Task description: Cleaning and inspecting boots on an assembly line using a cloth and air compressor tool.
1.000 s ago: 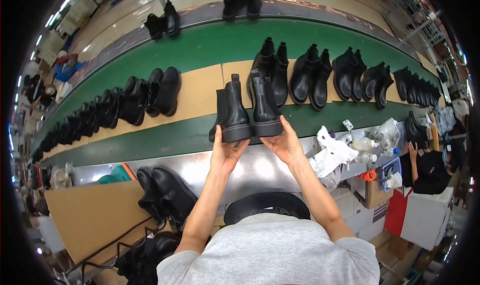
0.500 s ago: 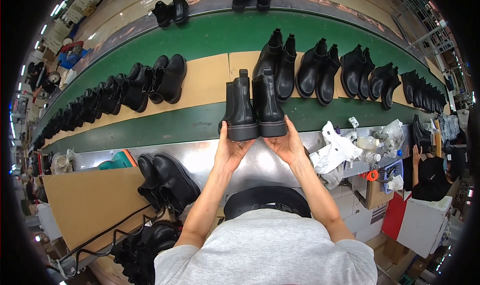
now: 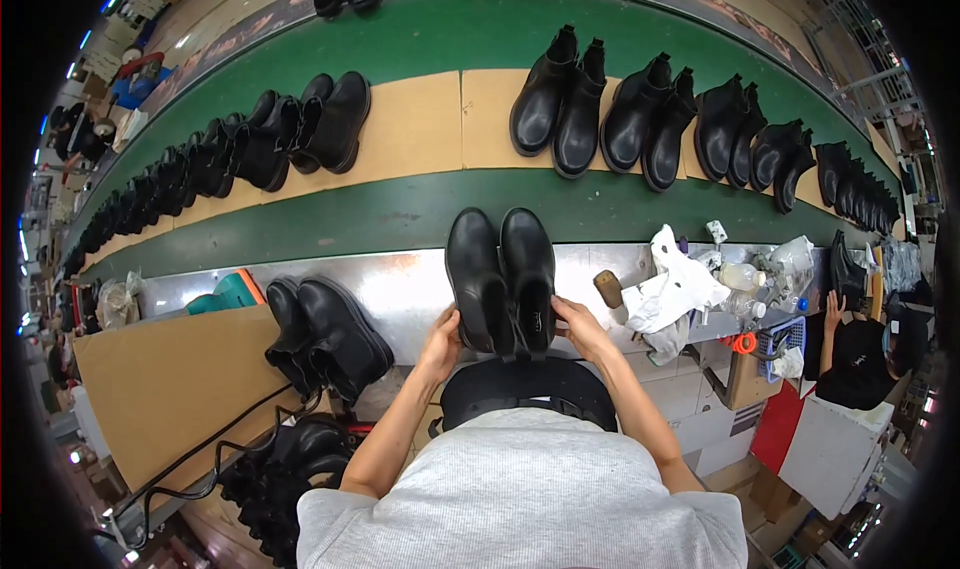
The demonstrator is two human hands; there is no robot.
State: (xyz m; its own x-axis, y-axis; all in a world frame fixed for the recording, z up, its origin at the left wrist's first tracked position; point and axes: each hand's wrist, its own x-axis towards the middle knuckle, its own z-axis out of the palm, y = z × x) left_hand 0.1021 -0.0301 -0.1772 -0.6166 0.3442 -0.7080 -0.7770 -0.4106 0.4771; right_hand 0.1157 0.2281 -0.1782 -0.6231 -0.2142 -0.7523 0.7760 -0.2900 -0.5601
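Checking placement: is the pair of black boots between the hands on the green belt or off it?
Off it. The pair of black boots rests on the metal ledge, heels gripped by left hand and right hand.

Both bare arms reach up from the bottom of the frame toward the middle. The left hand [image 3: 441, 335] and right hand [image 3: 580, 327] face each other — fingers curled, gripping.

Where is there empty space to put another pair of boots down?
There is bare tan board on the belt, between the left row of boots and the right row. The green strip in front of it is bare too. The metal shelf is free between the held boots and the pair at left. By the white rags and bottles it is crowded.
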